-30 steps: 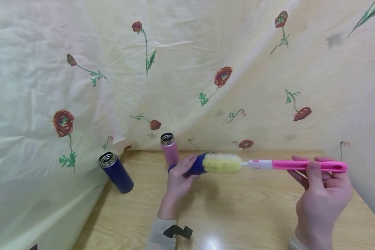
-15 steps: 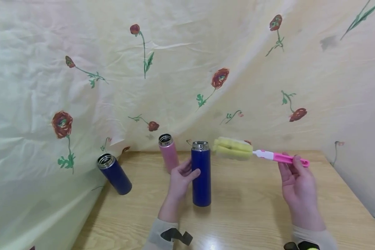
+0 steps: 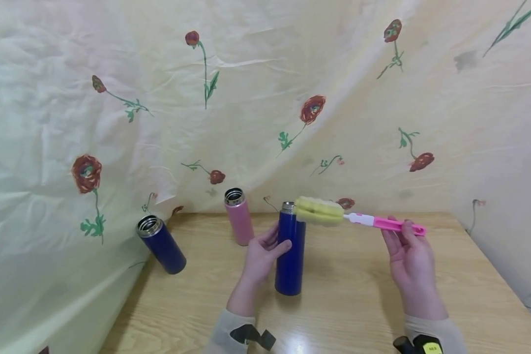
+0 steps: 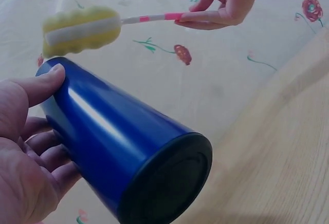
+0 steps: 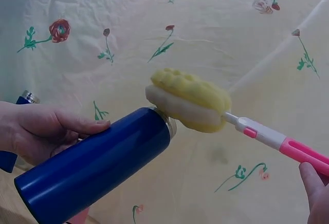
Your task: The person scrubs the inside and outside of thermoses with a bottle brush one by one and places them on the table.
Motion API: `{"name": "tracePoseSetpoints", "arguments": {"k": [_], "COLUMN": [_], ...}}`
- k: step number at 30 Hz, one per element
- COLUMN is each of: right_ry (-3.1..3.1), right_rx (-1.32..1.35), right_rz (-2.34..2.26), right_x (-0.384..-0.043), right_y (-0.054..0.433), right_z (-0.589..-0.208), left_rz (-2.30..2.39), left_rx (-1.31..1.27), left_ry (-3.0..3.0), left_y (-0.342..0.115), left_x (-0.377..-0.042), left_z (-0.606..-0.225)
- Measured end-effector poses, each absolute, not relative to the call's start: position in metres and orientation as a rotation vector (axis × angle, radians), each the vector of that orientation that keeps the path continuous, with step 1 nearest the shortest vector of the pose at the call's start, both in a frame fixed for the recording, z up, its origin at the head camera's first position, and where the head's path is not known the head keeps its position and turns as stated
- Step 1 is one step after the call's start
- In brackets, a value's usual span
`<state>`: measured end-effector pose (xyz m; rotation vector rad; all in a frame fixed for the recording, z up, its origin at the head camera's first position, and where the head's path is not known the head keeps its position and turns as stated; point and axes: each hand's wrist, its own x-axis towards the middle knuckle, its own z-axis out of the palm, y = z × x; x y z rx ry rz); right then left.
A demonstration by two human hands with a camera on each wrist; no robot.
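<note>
Filling the background, a floral cloth (image 3: 248,128) hangs behind the wooden bench (image 3: 354,305). Raised off the bench, a tall blue bottle (image 3: 290,260) is gripped around its side by the left hand (image 3: 260,258). A shorter blue bottle (image 3: 163,248) stands leftward, a pink bottle (image 3: 239,221) nearer. Fingers curled, the right hand (image 3: 411,265) holds a sponge brush (image 3: 320,212), its yellow head at the tall blue bottle's mouth; contact is unclear.

Soft light spreads across the head view, cool at left on the floral cloth (image 3: 248,123), creamier mid-span; a hot glare spot flares on the wooden tabletop (image 3: 340,300), faint shadow at the foot of the blue bottle (image 3: 289,260)! Left wrist: a white streak gleams down its side. Right wrist: dimmer, greyer, slightly soft.
</note>
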<state>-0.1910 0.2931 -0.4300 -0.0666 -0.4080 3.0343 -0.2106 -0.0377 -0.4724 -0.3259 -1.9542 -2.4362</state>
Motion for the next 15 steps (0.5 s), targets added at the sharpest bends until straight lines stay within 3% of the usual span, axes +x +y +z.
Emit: {"name": "tracePoseSetpoints", "arguments": {"k": [15], "right_ry": [-0.517], "right_rx": [-0.230], "right_rz": [2.886], "right_x": [-0.194], "right_y": [0.283], "right_z": [-0.430], "left_rz": [-2.458], "left_rx": [-0.196], "left_ry": [-1.919], "left_y": [-0.027], "left_x": [-0.210], "left_z": [-0.474]}}
